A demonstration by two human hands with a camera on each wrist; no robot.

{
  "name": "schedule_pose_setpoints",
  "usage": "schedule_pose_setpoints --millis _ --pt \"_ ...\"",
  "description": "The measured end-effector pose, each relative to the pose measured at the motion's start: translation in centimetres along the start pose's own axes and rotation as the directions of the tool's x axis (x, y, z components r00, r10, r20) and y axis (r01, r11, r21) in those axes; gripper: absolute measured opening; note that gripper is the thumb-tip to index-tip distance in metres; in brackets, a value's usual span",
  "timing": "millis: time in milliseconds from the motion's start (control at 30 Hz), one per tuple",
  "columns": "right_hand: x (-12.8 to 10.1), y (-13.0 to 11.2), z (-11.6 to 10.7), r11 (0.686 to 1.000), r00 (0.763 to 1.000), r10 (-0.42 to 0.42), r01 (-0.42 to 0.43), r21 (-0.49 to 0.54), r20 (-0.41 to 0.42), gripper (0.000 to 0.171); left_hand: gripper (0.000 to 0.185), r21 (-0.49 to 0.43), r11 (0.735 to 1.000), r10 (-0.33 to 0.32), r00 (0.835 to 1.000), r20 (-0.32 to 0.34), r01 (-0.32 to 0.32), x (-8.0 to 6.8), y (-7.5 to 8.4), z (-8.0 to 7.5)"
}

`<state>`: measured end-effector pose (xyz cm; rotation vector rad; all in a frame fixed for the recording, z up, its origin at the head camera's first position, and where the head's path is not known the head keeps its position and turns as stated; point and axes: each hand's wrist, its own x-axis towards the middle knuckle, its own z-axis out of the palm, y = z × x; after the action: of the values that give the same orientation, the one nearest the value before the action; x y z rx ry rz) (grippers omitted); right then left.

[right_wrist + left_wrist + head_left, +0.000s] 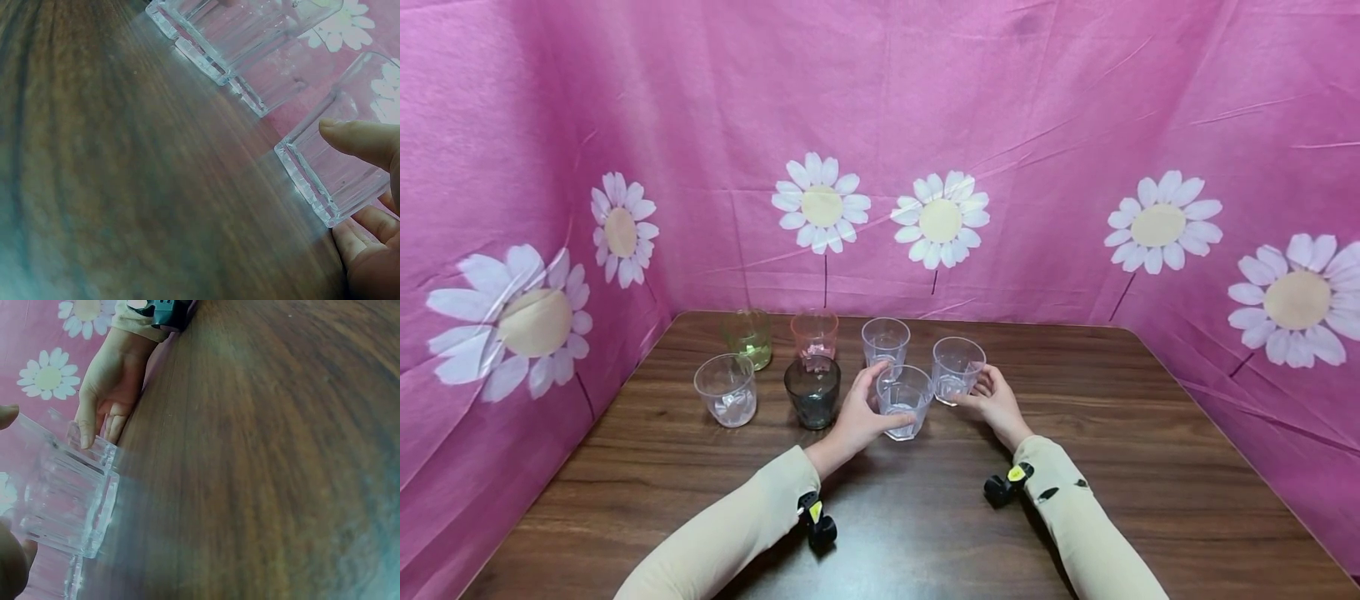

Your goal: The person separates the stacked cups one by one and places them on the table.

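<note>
My left hand (855, 414) grips a clear faceted cup (904, 404), thumb on its near side and fingers around the left side. The same clear cup (65, 494) stands out at the left of the left wrist view. Just to the right, my right hand (997, 405) holds a second clear cup (957, 367) low on its right side. In the right wrist view the thumb (356, 139) lies against that cup's wall (325, 169). Both cups are upright with their bases at or near the tabletop. A third clear cup (886, 333) stands behind them, partly hidden.
To the left stand a green cup (758, 346), a pink cup (815, 329), a dark grey cup (812, 396) and a round clear cup (726, 392). They share the wooden table (925, 517). A pink flowered cloth (1030, 125) hangs around its back and sides.
</note>
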<state>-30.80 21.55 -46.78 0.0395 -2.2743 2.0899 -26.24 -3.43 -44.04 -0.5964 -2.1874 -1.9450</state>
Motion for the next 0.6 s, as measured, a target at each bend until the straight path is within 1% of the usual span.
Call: schedule_pose_setpoints --millis 133,267,467,600 --pt "-0.2 -0.4 0.0 1.000 1.000 -0.004 0.004 0.013 0.013 0.077 0.089 0.019 0.999 0.040 0.999 -0.014 -0.039 0.1 0.4 -0.2" --pt "-0.3 -0.4 0.1 1.000 1.000 -0.009 0.009 0.003 0.015 0.078 0.090 0.023 0.998 0.066 0.997 -0.037 -0.065 0.3 0.8 -0.4" --pt "-0.3 -0.2 0.1 1.000 1.000 -0.023 0.023 -0.012 0.006 0.076 0.087 -0.044 0.996 0.078 0.996 -0.039 -0.080 0.4 2.0 -0.8" --pt "-0.3 -0.2 0.1 1.000 1.000 -0.027 0.027 -0.012 0.000 0.073 0.085 -0.066 0.995 0.078 0.996 -0.032 -0.080 0.2 2.8 -1.3"
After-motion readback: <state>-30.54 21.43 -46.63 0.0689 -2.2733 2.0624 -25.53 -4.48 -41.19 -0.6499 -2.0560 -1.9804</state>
